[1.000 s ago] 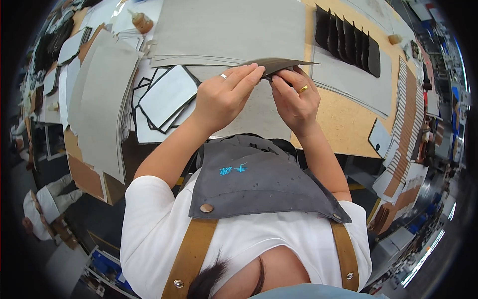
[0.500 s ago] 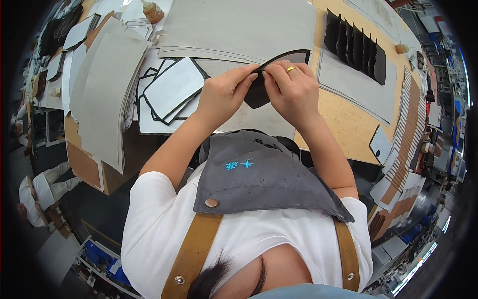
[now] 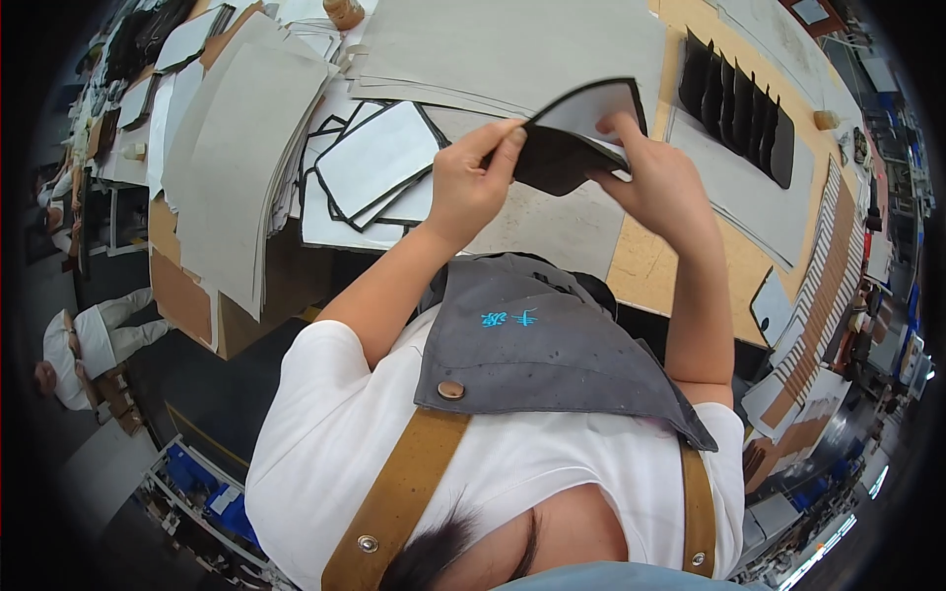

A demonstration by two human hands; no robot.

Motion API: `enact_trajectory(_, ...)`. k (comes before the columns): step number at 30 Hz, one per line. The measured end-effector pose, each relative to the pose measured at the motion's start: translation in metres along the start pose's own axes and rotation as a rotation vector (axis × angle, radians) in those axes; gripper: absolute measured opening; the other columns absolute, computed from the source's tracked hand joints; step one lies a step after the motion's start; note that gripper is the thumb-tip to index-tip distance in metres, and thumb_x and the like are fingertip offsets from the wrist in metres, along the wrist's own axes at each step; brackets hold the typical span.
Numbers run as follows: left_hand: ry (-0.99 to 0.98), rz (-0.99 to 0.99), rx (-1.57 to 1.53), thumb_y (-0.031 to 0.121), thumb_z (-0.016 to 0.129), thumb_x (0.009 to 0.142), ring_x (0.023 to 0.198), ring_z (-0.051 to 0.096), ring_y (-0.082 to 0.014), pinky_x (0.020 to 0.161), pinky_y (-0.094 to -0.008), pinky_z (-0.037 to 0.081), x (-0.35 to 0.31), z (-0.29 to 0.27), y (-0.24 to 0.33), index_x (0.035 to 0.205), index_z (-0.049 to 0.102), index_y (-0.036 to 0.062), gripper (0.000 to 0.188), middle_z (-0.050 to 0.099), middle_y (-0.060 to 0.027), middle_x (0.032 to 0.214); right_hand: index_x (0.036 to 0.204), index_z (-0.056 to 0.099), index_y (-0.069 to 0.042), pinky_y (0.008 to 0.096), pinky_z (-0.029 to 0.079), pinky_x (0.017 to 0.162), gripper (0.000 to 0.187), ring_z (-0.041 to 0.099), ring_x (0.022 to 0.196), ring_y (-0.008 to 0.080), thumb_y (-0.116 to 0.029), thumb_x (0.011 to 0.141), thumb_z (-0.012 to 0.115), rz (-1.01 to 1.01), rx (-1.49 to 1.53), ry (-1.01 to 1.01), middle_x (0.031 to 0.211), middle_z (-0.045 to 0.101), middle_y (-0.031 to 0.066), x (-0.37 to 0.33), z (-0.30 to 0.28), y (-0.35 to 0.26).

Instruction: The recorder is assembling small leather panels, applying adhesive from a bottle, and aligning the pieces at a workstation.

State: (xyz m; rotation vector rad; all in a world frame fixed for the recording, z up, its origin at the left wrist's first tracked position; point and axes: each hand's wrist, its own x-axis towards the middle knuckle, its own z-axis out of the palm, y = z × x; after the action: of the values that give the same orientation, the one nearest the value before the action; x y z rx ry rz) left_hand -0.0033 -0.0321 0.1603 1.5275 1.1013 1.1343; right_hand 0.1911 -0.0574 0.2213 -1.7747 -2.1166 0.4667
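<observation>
Both hands bend a flat black panel with a white face above the tabletop.

The left hand (image 3: 473, 187) pinches the near edge of the black, white-faced flexible panel (image 3: 576, 133), and the right hand (image 3: 655, 182) grips its other side, fingers closed on it, folding it upward. Below lie pale grey sheets (image 3: 552, 222) on the brown wooden tabletop (image 3: 645, 271); black-edged white panels (image 3: 374, 163) are stacked toward its left edge.
</observation>
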Motion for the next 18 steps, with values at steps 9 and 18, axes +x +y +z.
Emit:
enact_trajectory(9, -0.192, -1.048, -0.191, 0.013, 0.050, 0.090, 0.083, 0.049, -0.0132, 0.073, -0.0313, 0.053, -0.049, 0.007, -0.133, 0.108, 0.053, 0.0009, 0.022, 0.045, -0.0050, 0.091, 0.088, 0.059, -0.011, 0.0358, 0.044, 0.071, 0.016, 0.060, 0.080, 0.0233, -0.008, 0.074, 0.053, -0.032, -0.260, -0.078, 0.081, 0.061, 0.0061, -0.048, 0.170, 0.074)
enact_trajectory(18, -0.913, 0.296, 0.455, 0.002, 0.048, 0.082, 0.116, 0.043, -0.0322, 0.093, -0.0403, 0.039, 0.010, 0.057, -0.157, 0.108, 0.057, 0.0056, 0.028, 0.051, -0.0131, 0.124, 0.115, 0.052, -0.012, 0.0477, 0.036, 0.092, 0.040, 0.048, 0.111, 0.0270, -0.009, 0.075, 0.054, 0.037, -0.297, 0.067, 0.118, 0.052, 0.0110, -0.073, 0.206, 0.066)
